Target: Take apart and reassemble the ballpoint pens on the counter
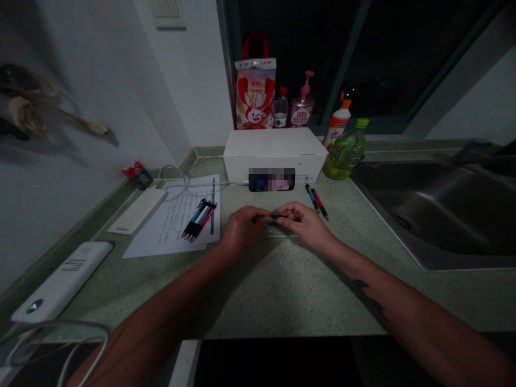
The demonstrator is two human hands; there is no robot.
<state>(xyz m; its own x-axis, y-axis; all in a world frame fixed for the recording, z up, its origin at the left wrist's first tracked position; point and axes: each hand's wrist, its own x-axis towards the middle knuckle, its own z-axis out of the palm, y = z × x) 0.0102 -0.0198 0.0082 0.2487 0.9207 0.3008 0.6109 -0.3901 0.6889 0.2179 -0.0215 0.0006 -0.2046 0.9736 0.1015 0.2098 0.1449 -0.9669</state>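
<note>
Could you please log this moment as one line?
Left hand: pinching slim dark item; right hand: pinching same item; pen bundle: on papers; two pens: on counter; phone: by white box

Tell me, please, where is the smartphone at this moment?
In the head view, the smartphone stands sideways just right of centre, in front of the white box and beyond the left hand and right hand.

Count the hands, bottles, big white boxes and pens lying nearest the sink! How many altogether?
Left hand and right hand: 2 hands
Blue pen and red pen: 2 pens
Red-capped bottle, pink bottle, orange-capped bottle, green bottle: 4 bottles
White box: 1
Total: 9
</note>
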